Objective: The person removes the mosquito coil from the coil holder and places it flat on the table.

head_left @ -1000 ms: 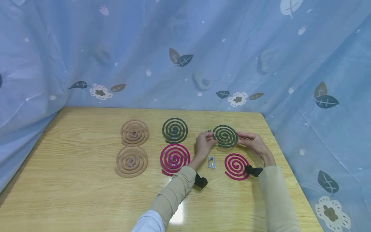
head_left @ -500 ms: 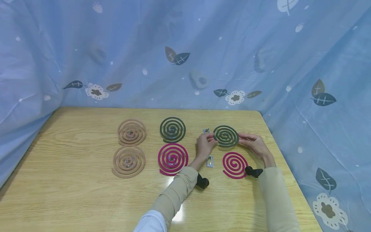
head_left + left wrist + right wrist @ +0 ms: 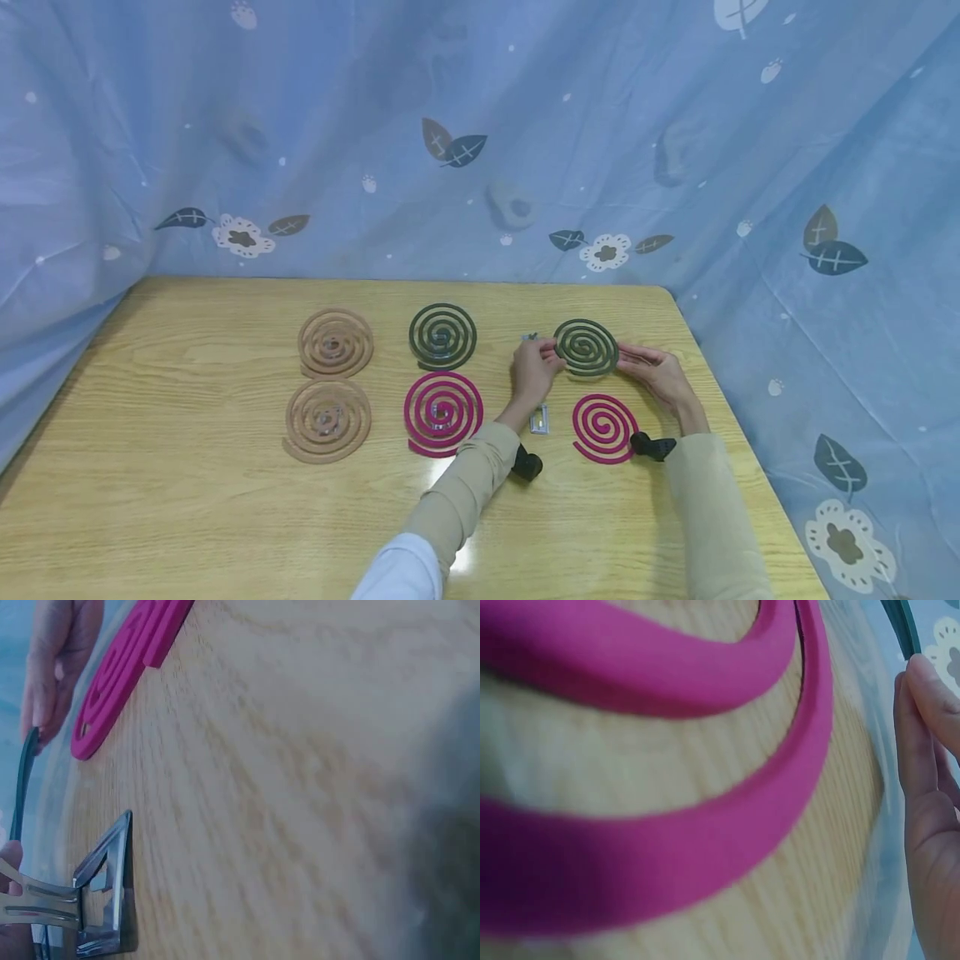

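Observation:
A dark green mosquito coil (image 3: 583,344) hangs tilted above the table's right part, held at its opposite edges. My left hand (image 3: 532,371) pinches its left edge with thumb and fingers; my right hand (image 3: 660,379) pinches the right edge. Seen edge-on in the left wrist view, the green coil (image 3: 25,780) spans the two hands. Partly behind my left fingers lies a small metal coil stand (image 3: 529,337). Nearer my left wrist is another metal stand (image 3: 538,431). A pink coil (image 3: 602,427) lies flat just in front of the held one and fills much of the right wrist view.
To the left, a second green coil (image 3: 442,335) and a second pink coil (image 3: 441,412) sit over metal stands. Two brown coils (image 3: 334,343) lie further left. The wooden table (image 3: 187,467) ends at a blue patterned curtain (image 3: 360,125) behind and at the right.
The head view has shifted slightly right. Both hands, still holding the green coil, have moved a little to the right over the table, and the coil's tilt differs slightly.

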`<move>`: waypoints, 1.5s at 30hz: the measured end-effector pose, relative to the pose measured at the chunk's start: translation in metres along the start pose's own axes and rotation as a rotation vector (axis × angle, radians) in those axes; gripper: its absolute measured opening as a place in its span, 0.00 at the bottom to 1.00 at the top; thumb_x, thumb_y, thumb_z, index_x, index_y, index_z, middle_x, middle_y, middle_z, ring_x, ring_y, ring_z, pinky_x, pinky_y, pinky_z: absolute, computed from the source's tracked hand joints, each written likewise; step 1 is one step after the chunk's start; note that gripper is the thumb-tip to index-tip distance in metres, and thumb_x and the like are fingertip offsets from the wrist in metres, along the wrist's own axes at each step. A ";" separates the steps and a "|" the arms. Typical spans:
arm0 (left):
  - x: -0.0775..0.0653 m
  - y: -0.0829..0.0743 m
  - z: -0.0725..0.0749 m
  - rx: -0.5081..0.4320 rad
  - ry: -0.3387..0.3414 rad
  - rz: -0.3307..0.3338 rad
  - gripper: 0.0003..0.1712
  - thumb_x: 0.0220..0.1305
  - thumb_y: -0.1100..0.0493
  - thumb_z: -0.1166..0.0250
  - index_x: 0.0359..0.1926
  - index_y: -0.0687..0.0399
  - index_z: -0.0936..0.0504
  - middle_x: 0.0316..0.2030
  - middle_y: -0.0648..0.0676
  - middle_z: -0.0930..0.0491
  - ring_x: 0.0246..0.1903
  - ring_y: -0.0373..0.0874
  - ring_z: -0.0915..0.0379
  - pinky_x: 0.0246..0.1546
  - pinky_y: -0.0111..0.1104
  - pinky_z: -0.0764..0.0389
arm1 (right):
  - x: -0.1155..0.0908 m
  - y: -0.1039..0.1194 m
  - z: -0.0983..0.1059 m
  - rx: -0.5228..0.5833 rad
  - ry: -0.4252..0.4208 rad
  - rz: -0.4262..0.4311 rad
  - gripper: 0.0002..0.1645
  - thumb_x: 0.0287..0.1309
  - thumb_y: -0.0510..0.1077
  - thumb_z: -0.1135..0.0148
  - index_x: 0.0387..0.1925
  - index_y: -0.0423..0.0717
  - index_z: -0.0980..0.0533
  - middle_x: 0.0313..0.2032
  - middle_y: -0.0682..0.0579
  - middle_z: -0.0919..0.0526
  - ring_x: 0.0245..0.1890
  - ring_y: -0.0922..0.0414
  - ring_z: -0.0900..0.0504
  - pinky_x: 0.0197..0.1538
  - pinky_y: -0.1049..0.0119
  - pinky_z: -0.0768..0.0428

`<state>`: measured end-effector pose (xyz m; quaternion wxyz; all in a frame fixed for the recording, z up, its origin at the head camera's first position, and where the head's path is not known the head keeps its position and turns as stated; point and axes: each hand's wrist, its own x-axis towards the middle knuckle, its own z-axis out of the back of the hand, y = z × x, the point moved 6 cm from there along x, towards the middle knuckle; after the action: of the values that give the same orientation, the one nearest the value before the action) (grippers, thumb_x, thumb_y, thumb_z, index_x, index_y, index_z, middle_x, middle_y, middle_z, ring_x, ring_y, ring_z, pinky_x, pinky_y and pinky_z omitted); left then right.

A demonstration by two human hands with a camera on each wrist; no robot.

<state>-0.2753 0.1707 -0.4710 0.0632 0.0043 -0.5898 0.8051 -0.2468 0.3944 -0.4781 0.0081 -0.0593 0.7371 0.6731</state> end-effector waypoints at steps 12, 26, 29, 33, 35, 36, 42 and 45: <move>0.004 0.001 -0.002 -0.073 -0.006 -0.049 0.19 0.53 0.74 0.31 0.48 0.72 0.20 0.38 0.63 0.17 0.38 0.47 0.18 0.38 0.21 0.18 | 0.008 -0.005 0.001 -0.159 -0.058 -0.017 0.28 0.61 0.30 0.40 0.60 0.23 0.36 0.44 0.61 0.16 0.44 0.65 0.17 0.50 0.73 0.20; 0.004 -0.003 0.000 0.010 -0.007 -0.001 0.19 0.53 0.71 0.30 0.48 0.70 0.19 0.38 0.61 0.17 0.37 0.46 0.18 0.37 0.20 0.19 | 0.009 0.002 -0.005 -0.314 -0.066 -0.048 0.27 0.62 0.33 0.40 0.60 0.24 0.33 0.48 0.58 0.18 0.44 0.69 0.18 0.49 0.76 0.20; 0.003 -0.005 0.001 0.021 -0.007 -0.009 0.19 0.53 0.70 0.30 0.48 0.70 0.19 0.38 0.62 0.17 0.37 0.46 0.19 0.37 0.20 0.19 | 0.008 0.004 -0.004 -0.372 -0.059 -0.065 0.26 0.62 0.35 0.40 0.60 0.27 0.32 0.51 0.50 0.18 0.44 0.70 0.19 0.48 0.77 0.20; 0.003 -0.006 0.002 0.017 -0.010 -0.016 0.18 0.54 0.71 0.31 0.48 0.71 0.19 0.37 0.62 0.17 0.36 0.46 0.19 0.36 0.21 0.19 | 0.008 0.004 -0.002 -0.433 -0.043 -0.091 0.27 0.63 0.40 0.39 0.60 0.30 0.31 0.55 0.46 0.21 0.45 0.72 0.21 0.47 0.79 0.21; 0.003 -0.005 0.001 0.012 -0.008 -0.014 0.18 0.54 0.71 0.31 0.48 0.71 0.19 0.37 0.62 0.17 0.36 0.46 0.19 0.36 0.21 0.18 | 0.008 0.003 -0.001 -0.436 -0.038 -0.100 0.28 0.63 0.40 0.39 0.61 0.30 0.31 0.55 0.46 0.21 0.45 0.72 0.21 0.47 0.79 0.21; 0.004 -0.005 0.001 0.019 -0.008 -0.015 0.18 0.54 0.71 0.31 0.47 0.71 0.19 0.36 0.62 0.17 0.35 0.46 0.19 0.35 0.21 0.18 | 0.008 0.003 -0.001 -0.431 -0.038 -0.103 0.28 0.63 0.40 0.39 0.61 0.30 0.31 0.55 0.47 0.20 0.44 0.72 0.21 0.47 0.79 0.21; 0.004 -0.004 -0.001 0.052 -0.004 0.000 0.18 0.54 0.69 0.30 0.48 0.68 0.18 0.35 0.59 0.17 0.34 0.43 0.20 0.34 0.20 0.19 | 0.009 0.003 0.000 -0.414 -0.050 -0.101 0.29 0.60 0.37 0.36 0.60 0.29 0.31 0.51 0.55 0.18 0.43 0.73 0.20 0.46 0.79 0.21; 0.004 -0.004 -0.001 0.038 -0.001 0.010 0.18 0.54 0.70 0.31 0.48 0.69 0.19 0.36 0.60 0.17 0.35 0.44 0.20 0.35 0.20 0.19 | 0.009 0.003 -0.001 -0.411 -0.049 -0.094 0.29 0.59 0.36 0.36 0.59 0.28 0.31 0.49 0.58 0.17 0.43 0.72 0.20 0.47 0.79 0.21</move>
<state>-0.2791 0.1728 -0.4672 0.0588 0.0026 -0.5746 0.8163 -0.2564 0.3929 -0.4758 0.0453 -0.0776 0.5804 0.8094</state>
